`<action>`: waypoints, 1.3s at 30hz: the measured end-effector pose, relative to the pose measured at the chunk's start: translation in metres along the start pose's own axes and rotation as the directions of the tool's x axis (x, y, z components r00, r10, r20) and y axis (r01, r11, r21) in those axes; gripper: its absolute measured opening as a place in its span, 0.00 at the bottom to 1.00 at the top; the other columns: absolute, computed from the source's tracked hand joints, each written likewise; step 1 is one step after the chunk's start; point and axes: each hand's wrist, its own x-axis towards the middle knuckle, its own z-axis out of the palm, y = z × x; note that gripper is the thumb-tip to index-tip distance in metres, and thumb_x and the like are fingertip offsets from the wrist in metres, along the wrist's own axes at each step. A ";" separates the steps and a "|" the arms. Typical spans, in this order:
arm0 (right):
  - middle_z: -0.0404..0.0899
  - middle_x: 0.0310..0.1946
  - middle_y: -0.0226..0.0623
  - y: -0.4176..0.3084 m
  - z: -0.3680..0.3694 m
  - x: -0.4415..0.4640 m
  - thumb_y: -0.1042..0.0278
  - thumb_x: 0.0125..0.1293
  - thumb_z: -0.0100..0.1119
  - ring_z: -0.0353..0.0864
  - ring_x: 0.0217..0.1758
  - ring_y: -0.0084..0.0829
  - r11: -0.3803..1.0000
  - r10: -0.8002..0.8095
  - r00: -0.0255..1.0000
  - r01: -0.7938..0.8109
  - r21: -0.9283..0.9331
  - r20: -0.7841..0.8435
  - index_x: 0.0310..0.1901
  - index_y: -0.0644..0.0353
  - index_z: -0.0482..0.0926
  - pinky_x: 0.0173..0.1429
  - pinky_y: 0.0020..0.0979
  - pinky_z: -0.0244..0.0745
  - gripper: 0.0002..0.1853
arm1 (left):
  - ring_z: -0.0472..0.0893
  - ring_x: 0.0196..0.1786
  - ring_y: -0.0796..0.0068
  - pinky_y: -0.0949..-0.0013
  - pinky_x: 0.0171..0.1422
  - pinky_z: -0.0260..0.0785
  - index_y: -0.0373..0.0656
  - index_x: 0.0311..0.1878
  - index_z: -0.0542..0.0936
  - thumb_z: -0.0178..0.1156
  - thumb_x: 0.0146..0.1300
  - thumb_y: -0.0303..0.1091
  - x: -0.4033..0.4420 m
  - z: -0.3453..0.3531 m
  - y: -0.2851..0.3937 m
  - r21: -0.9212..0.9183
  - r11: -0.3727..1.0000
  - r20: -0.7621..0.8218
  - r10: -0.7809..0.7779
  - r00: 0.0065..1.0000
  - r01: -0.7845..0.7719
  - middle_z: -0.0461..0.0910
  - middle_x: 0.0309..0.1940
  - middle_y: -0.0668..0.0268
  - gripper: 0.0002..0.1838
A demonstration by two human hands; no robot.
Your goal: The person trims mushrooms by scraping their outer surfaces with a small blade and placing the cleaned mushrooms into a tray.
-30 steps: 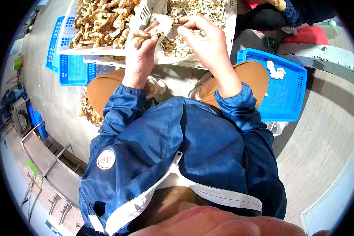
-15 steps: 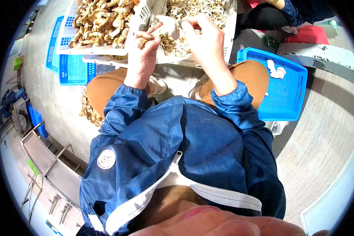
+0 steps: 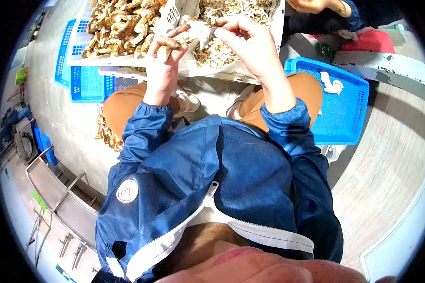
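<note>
Near the inner edges of two white crates, my left hand (image 3: 164,63) is closed on a small brown and cream mushroom (image 3: 180,38). My right hand (image 3: 252,45) has its fingers pinched over the right crate, on something I cannot make out. Whole brown mushrooms (image 3: 123,28) fill the left white crate (image 3: 104,62). In the right white crate (image 3: 238,77), lined with a pale sheet, lie small mushroom pieces (image 3: 217,54).
A blue basket (image 3: 337,120) with a few white pieces stands at the right. Other blue baskets (image 3: 87,85) are at the left, near mushrooms (image 3: 107,132) on the floor. At the top right is another person's hand (image 3: 316,4), near a red object (image 3: 370,42).
My right hand has shifted slightly, first toward me and then back outward. My left hand has turned a little with the mushroom. The other person's hand has come further into view.
</note>
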 end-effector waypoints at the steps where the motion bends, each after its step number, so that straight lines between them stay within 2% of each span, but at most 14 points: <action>1: 0.85 0.47 0.33 -0.003 -0.003 0.000 0.70 0.66 0.70 0.81 0.41 0.18 0.999 0.033 0.998 -0.034 0.038 0.045 0.39 0.63 0.84 0.47 0.22 0.76 0.06 | 0.76 0.69 0.60 0.61 0.71 0.70 0.42 0.38 0.75 0.62 0.64 0.13 0.001 -0.003 -0.001 0.111 0.993 0.016 0.032 0.999 -0.034 0.78 0.63 0.46 0.11; 6: 0.85 0.48 0.32 -0.012 -0.017 0.003 0.70 0.66 0.71 0.79 0.42 0.17 0.982 0.136 0.971 -0.159 0.106 0.196 0.40 0.63 0.85 0.49 0.21 0.75 0.07 | 0.76 0.67 0.60 0.63 0.66 0.74 0.42 0.37 0.74 0.61 0.66 0.14 0.001 -0.008 0.009 0.229 0.972 0.102 0.021 0.995 -0.044 0.76 0.65 0.45 0.10; 8: 0.86 0.45 0.31 -0.001 -0.016 0.004 0.69 0.65 0.72 0.80 0.42 0.17 0.978 0.053 0.980 -0.089 0.189 0.191 0.40 0.62 0.86 0.50 0.22 0.75 0.07 | 0.76 0.67 0.60 0.63 0.66 0.75 0.42 0.37 0.74 0.61 0.66 0.14 0.001 -0.006 0.015 0.318 0.943 0.163 0.053 0.985 -0.103 0.76 0.65 0.45 0.10; 9: 0.86 0.44 0.30 0.002 -0.017 0.004 0.69 0.65 0.72 0.81 0.42 0.17 0.979 0.053 0.984 -0.086 0.186 0.172 0.40 0.61 0.86 0.49 0.22 0.76 0.07 | 0.77 0.67 0.59 0.62 0.66 0.75 0.42 0.37 0.74 0.60 0.65 0.14 0.000 -0.006 0.017 0.231 0.973 0.120 -0.022 0.993 -0.007 0.75 0.66 0.45 0.10; 12: 0.87 0.37 0.32 0.007 -0.024 0.008 0.67 0.67 0.70 0.86 0.41 0.22 0.938 0.189 0.968 -0.228 0.261 0.166 0.41 0.63 0.86 0.49 0.26 0.81 0.08 | 0.76 0.68 0.60 0.61 0.66 0.75 0.42 0.37 0.74 0.60 0.64 0.13 0.003 -0.011 0.013 0.247 0.964 0.185 0.055 0.981 -0.101 0.76 0.65 0.46 0.10; 17: 0.87 0.36 0.34 0.007 -0.021 0.007 0.65 0.67 0.70 0.86 0.39 0.23 0.921 0.158 0.975 -0.203 0.332 0.156 0.40 0.63 0.85 0.49 0.27 0.82 0.09 | 0.78 0.65 0.65 0.66 0.61 0.74 0.45 0.35 0.74 0.62 0.64 0.15 -0.001 -0.008 0.014 0.143 0.990 0.112 -0.008 0.994 -0.008 0.77 0.64 0.48 0.11; 20: 0.87 0.35 0.34 0.003 -0.020 0.006 0.65 0.67 0.71 0.86 0.38 0.23 0.921 0.137 0.976 -0.190 0.341 0.172 0.40 0.63 0.85 0.48 0.27 0.83 0.10 | 0.78 0.67 0.59 0.59 0.71 0.69 0.43 0.35 0.75 0.62 0.63 0.13 -0.001 -0.007 0.016 0.137 0.990 0.111 0.020 0.994 -0.035 0.80 0.61 0.47 0.11; 24: 0.86 0.34 0.33 0.004 -0.024 0.008 0.66 0.68 0.70 0.86 0.38 0.23 0.955 0.161 0.972 -0.197 0.220 0.171 0.40 0.64 0.84 0.47 0.26 0.83 0.09 | 0.79 0.65 0.59 0.61 0.68 0.71 0.42 0.35 0.74 0.61 0.64 0.13 -0.001 -0.010 0.024 0.177 0.983 0.137 -0.080 0.987 0.055 0.81 0.60 0.47 0.11; 28: 0.85 0.33 0.34 0.009 -0.021 0.006 0.69 0.69 0.68 0.87 0.37 0.23 0.931 0.134 0.979 -0.178 0.320 0.156 0.39 0.65 0.83 0.45 0.27 0.84 0.08 | 0.76 0.68 0.60 0.63 0.65 0.75 0.42 0.36 0.73 0.57 0.66 0.13 0.000 -0.006 0.029 0.298 0.954 0.211 -0.020 0.977 -0.044 0.78 0.63 0.48 0.10; 31: 0.85 0.31 0.34 0.012 -0.015 0.003 0.69 0.70 0.67 0.87 0.36 0.24 0.926 0.143 0.986 -0.162 0.341 0.081 0.37 0.65 0.82 0.44 0.28 0.85 0.08 | 0.77 0.66 0.61 0.65 0.64 0.74 0.43 0.36 0.73 0.59 0.64 0.13 -0.003 -0.009 0.017 0.138 0.990 0.156 -0.033 0.987 0.012 0.77 0.64 0.48 0.11; 34: 0.84 0.33 0.34 0.017 -0.016 0.004 0.68 0.70 0.67 0.86 0.37 0.22 0.955 0.122 0.992 -0.123 0.269 0.020 0.39 0.65 0.82 0.46 0.27 0.85 0.08 | 0.74 0.69 0.61 0.66 0.69 0.68 0.44 0.36 0.75 0.67 0.60 0.16 -0.004 -0.010 0.015 -0.056 0.991 0.103 -0.114 0.988 0.120 0.77 0.63 0.47 0.11; 36: 0.84 0.31 0.27 0.002 -0.013 0.003 0.67 0.69 0.69 0.80 0.34 0.16 0.919 -0.049 0.970 -0.050 -0.392 -0.239 0.38 0.62 0.84 0.40 0.22 0.76 0.07 | 0.73 0.70 0.61 0.67 0.69 0.68 0.44 0.40 0.75 0.65 0.61 0.17 -0.005 -0.008 0.016 -0.105 0.982 0.040 -0.152 0.988 0.155 0.75 0.65 0.46 0.12; 38: 0.85 0.34 0.27 0.021 -0.020 0.007 0.68 0.67 0.71 0.78 0.35 0.14 0.849 -0.338 0.926 0.222 -0.479 -0.169 0.38 0.61 0.85 0.41 0.22 0.74 0.06 | 0.73 0.70 0.62 0.67 0.69 0.69 0.45 0.43 0.74 0.64 0.62 0.16 -0.003 -0.009 0.013 -0.113 0.974 -0.007 -0.196 0.981 0.194 0.74 0.66 0.46 0.12; 39: 0.85 0.34 0.27 0.017 -0.019 0.006 0.68 0.67 0.70 0.78 0.35 0.15 0.937 -0.225 0.962 0.171 -0.304 -0.152 0.38 0.62 0.85 0.41 0.22 0.74 0.07 | 0.74 0.69 0.63 0.66 0.70 0.71 0.45 0.45 0.73 0.62 0.63 0.16 -0.003 -0.005 0.009 -0.163 0.973 0.006 -0.162 0.987 0.161 0.74 0.66 0.45 0.13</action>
